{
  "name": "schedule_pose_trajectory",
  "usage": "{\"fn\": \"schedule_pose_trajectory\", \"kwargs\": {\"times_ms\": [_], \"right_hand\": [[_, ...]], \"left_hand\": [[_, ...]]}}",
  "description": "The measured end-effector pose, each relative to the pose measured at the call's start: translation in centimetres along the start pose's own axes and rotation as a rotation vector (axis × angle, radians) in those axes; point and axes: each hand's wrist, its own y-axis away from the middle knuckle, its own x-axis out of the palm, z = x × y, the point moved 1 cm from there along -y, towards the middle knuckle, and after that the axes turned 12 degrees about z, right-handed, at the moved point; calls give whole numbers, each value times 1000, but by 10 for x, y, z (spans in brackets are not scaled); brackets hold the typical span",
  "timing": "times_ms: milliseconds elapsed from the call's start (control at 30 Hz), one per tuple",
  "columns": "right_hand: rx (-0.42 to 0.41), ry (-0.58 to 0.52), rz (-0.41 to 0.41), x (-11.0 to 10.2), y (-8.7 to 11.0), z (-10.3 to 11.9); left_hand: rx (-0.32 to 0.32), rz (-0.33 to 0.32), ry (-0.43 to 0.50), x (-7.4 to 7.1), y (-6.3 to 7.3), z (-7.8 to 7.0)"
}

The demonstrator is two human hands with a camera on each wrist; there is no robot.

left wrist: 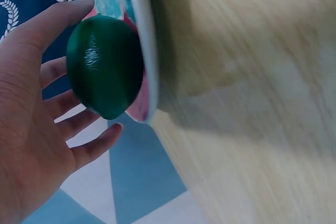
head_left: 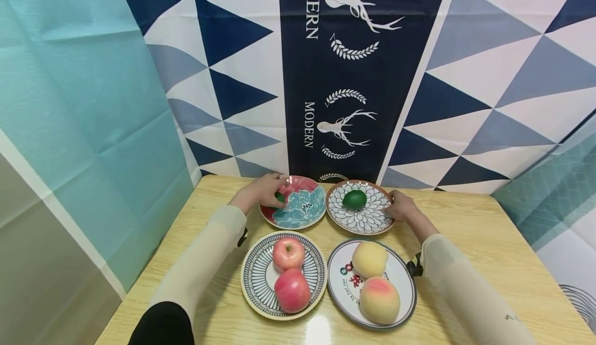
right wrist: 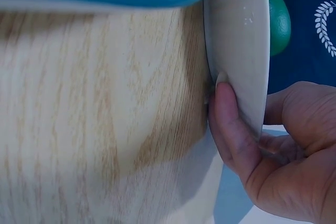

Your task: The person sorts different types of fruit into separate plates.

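Observation:
My left hand [head_left: 265, 192] is at the left side of a red plate with a blue flower [head_left: 304, 208]. Its thumb and fingers curve around a dark green lime [left wrist: 105, 66], which overlaps the plate's rim in the left wrist view. With my right hand [head_left: 401, 206] I grip the right rim of a brown-edged plate with a white petal pattern [head_left: 337, 213]. In the right wrist view the fingers [right wrist: 231, 114] reach under that plate, close to the tabletop. Another green lime [head_left: 355, 199] lies on the petal plate.
In front, a striped plate [head_left: 251, 278] carries two red apples [head_left: 292, 290]. Beside it, a white plate with a dark rim [head_left: 337, 296] bears two peaches [head_left: 379, 300]. A patterned cloth [head_left: 242, 76] hangs behind the wooden table [head_left: 223, 329].

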Motion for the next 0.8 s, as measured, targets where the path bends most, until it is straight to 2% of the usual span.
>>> {"fn": "schedule_pose_trajectory", "kwargs": {"times_ms": [100, 367, 600, 800], "right_hand": [[-5, 7, -3, 0, 0, 0], [3, 9, -3, 0, 0, -1], [5, 0, 0, -2, 0, -2], [0, 4, -1, -1, -1, -3]], "left_hand": [[7, 12, -8, 5, 1, 3], [52, -8, -27, 11, 3, 5], [75, 9, -80, 16, -1, 4], [94, 19, -73, 16, -4, 2]]}}
